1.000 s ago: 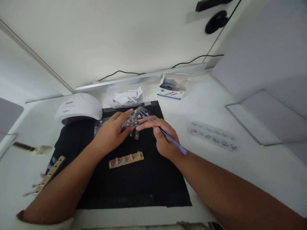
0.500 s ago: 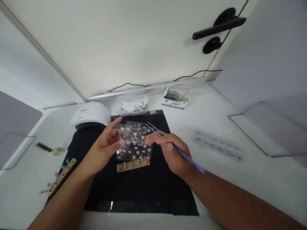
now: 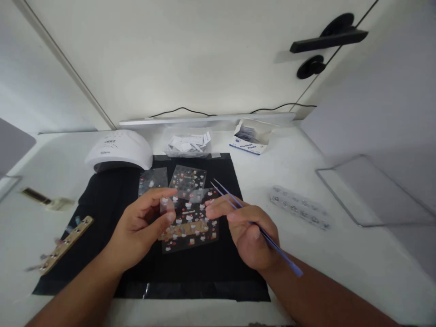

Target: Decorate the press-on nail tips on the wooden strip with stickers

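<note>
My left hand (image 3: pixel 136 227) grips the left edge of a clear nail sticker sheet (image 3: pixel 200 211) printed with small white and red cartoon figures, thumb in front and fingers behind. Through the sheet shows a wooden strip (image 3: pixel 185 229) with small nail tips. Slim purple tweezers (image 3: pixel 281 256) rest in my right hand (image 3: pixel 254 231), their two points apart and aimed up and left. That hand's fingertips are by the sheet's right edge; whether they touch it I cannot tell. Two other sticker sheets, one left (image 3: pixel 153 177) and one in the middle (image 3: pixel 189 179), lie on the black mat (image 3: pixel 190 277).
Behind the mat stand a white nail lamp (image 3: pixel 119 147), a clear box of white packets (image 3: pixel 189 143) and an alcohol pad box (image 3: pixel 250 141). Another wooden nail-tip strip (image 3: pixel 66 245) and a polish bottle (image 3: pixel 59 203) lie left. A clear rhinestone case (image 3: pixel 299 206) lies right.
The sheets, earlier overlapping between my hands, are now spread out: two lie farther back, and one stays in my left hand, lower and nearer me. The tweezers remain in my right hand.
</note>
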Demonstrator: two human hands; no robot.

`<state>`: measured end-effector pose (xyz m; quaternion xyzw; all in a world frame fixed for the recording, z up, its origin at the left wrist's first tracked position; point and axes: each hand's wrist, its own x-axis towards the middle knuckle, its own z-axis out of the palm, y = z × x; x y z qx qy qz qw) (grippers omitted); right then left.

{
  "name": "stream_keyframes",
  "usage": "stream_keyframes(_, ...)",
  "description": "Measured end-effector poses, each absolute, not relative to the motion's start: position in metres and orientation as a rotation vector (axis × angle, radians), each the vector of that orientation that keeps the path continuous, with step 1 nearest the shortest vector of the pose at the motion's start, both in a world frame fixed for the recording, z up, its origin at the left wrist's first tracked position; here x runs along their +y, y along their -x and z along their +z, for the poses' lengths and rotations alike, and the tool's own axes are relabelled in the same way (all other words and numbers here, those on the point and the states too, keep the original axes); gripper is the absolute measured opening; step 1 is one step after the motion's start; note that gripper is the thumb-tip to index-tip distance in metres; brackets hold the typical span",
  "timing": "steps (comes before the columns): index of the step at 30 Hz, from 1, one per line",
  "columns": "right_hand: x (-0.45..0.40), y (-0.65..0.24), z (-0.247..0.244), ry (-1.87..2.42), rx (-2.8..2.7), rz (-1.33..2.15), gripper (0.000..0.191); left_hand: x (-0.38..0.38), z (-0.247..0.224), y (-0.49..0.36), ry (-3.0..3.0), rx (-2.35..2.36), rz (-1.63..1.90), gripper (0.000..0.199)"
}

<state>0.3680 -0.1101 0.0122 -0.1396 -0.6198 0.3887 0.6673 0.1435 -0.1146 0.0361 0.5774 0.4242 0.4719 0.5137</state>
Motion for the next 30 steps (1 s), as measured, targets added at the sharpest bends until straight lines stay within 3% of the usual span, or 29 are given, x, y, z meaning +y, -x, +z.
stream_keyframes(30, -0.1066, -0.3725, 0.0061, 0.405, -1.474, 0.799, 0.033, -0.1163, 0.0349, -0.149, -1.284, 0.915, 1.187, 0.037)
